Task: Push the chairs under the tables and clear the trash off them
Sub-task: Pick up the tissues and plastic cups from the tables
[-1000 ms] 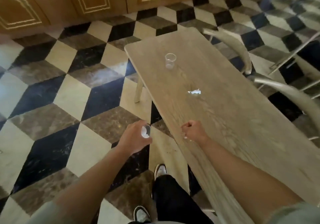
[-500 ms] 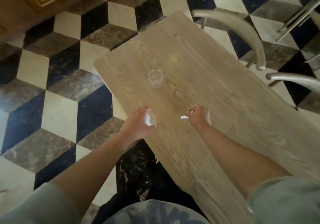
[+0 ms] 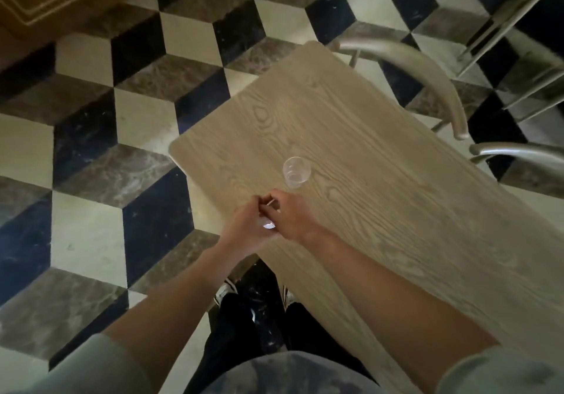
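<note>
— So, where's the trash?
— Small white scrap (image 3: 268, 226) pinched between both hands, over the near edge of the wooden surface (image 3: 381, 180).
— Fingers?
— Left hand (image 3: 248, 229) and right hand (image 3: 291, 216) touching, curled tight around scrap.
— And the clear cup (image 3: 296, 171)?
— Upright, just beyond the hands. Chairs (image 3: 427, 70) beside the far edge.

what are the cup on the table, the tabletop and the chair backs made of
Cup: clear thin plastic by the look, since the wood grain shows through its wall; glass cannot be ruled out.
Tabletop: pale wood or wood-look laminate, matte, with bold grain lines and rounded corners.
Chair backs: curved, smooth, beige-grey with a soft sheen; bent wood or painted metal, too blurred to tell.
</note>
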`<move>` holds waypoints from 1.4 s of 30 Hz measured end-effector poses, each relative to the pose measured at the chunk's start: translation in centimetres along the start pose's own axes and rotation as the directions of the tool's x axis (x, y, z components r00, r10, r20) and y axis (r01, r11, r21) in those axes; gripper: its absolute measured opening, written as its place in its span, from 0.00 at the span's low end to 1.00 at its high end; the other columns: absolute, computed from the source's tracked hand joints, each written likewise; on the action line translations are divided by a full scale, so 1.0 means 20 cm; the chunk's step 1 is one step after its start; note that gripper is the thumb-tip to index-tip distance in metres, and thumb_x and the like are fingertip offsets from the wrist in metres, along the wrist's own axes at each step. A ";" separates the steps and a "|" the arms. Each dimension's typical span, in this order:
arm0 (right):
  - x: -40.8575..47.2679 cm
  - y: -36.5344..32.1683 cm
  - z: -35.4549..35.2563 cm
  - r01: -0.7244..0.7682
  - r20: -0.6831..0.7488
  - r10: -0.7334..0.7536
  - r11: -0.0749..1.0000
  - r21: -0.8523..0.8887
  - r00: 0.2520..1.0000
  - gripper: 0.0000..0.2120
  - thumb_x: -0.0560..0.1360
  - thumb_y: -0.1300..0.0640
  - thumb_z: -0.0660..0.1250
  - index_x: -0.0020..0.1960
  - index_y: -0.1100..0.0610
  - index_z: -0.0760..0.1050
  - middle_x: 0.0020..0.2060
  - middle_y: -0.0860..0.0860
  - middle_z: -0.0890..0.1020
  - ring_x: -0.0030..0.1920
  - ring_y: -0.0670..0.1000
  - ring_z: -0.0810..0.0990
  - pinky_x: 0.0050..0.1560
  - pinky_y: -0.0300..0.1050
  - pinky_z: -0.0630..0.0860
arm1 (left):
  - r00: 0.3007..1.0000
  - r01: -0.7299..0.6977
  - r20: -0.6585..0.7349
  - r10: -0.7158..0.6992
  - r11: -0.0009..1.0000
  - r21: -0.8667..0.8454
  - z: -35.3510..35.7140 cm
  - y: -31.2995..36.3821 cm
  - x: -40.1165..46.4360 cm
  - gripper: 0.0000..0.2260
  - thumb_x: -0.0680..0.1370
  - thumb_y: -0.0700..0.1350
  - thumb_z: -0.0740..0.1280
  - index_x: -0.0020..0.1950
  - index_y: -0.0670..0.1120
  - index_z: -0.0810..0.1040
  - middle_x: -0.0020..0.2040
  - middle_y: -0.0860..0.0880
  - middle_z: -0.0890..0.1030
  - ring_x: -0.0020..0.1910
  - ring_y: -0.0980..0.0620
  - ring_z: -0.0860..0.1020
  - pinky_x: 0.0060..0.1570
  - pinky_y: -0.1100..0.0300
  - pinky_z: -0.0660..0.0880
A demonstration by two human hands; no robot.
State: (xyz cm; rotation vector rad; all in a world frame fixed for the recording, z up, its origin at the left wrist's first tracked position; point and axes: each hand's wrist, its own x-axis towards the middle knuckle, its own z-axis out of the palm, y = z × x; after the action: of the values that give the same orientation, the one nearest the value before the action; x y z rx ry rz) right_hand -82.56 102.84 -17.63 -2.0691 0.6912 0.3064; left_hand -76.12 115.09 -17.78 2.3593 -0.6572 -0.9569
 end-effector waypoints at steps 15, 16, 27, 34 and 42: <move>0.30 -0.28 0.03 -0.217 -0.535 0.041 0.938 -0.272 0.844 0.28 0.72 0.46 0.72 0.70 0.47 0.71 0.66 0.52 0.71 0.64 0.57 0.71 0.66 0.61 0.73 | 0.988 -0.156 -0.026 0.155 0.986 -0.051 -0.51 -0.34 0.25 0.30 0.73 0.52 0.77 0.71 0.47 0.70 0.63 0.49 0.78 0.62 0.47 0.76 0.56 0.55 0.73; 0.33 -0.24 0.00 -0.315 -0.493 0.140 0.903 -0.292 0.859 0.36 0.70 0.45 0.75 0.75 0.44 0.65 0.70 0.54 0.66 0.67 0.59 0.67 0.68 0.62 0.70 | 0.986 -0.169 -0.005 0.169 0.985 -0.026 -0.53 -0.34 0.27 0.30 0.74 0.52 0.77 0.71 0.47 0.70 0.63 0.49 0.77 0.62 0.46 0.75 0.57 0.53 0.74; 0.47 -0.37 0.05 -0.031 -0.057 0.066 0.880 0.474 0.996 0.32 0.67 0.39 0.71 0.70 0.44 0.75 0.51 0.48 0.82 0.50 0.50 0.85 0.42 0.45 0.80 | 0.990 -0.143 0.029 0.140 0.975 0.172 -0.67 -0.42 0.41 0.30 0.72 0.57 0.75 0.70 0.49 0.71 0.60 0.53 0.78 0.61 0.47 0.73 0.60 0.48 0.73; 0.47 -0.51 0.18 -0.126 0.152 0.074 0.920 0.371 0.986 0.37 0.78 0.39 0.69 0.80 0.50 0.58 0.67 0.48 0.74 0.66 0.50 0.76 0.53 0.39 0.72 | 0.976 -0.217 0.037 0.214 0.968 0.127 -0.66 -0.40 0.39 0.28 0.73 0.52 0.77 0.70 0.47 0.73 0.55 0.56 0.75 0.61 0.50 0.72 0.57 0.57 0.70; 0.43 -0.51 0.22 0.090 -0.266 -0.010 0.953 0.289 0.964 0.15 0.72 0.39 0.69 0.47 0.50 0.79 0.45 0.46 0.81 0.45 0.46 0.79 0.45 0.43 0.76 | 0.987 -0.160 -0.026 0.161 0.987 0.011 -0.72 -0.51 0.31 0.27 0.72 0.53 0.77 0.67 0.52 0.72 0.53 0.54 0.77 0.52 0.55 0.76 0.44 0.65 0.69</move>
State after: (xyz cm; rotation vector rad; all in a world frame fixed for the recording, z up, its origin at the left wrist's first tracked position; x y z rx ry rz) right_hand -69.42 107.91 -17.00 -1.8467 0.7886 -0.1024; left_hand -59.02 123.01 -18.09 2.2830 -0.8284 -0.8513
